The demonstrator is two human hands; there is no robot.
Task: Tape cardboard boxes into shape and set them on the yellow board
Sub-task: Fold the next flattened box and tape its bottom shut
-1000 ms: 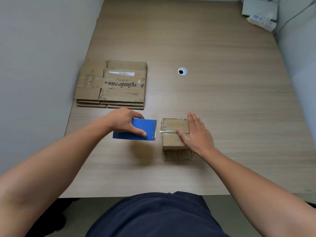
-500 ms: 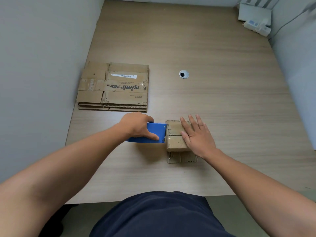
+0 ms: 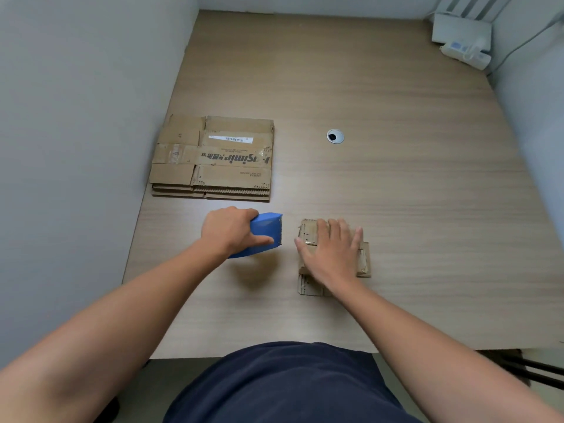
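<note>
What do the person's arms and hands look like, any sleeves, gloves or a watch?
The left hand and right hand are bare, with no gloves and no rings that I can make out. Neither wrist carries a watch or bracelet. Both arms are uncovered as far as the picture's edge, so no sleeve shows. The only clothing in view is a dark navy garment on the body.

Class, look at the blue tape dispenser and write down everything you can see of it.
The blue tape dispenser is a smooth, plain blue shell, plastic by its look, with a toothed cutting edge at its right end. The left hand grips it from above, thumb along its near side. The toothed edge faces the small cardboard box across a gap. Its tape roll is hidden. Its shadow falls on the table.
</note>
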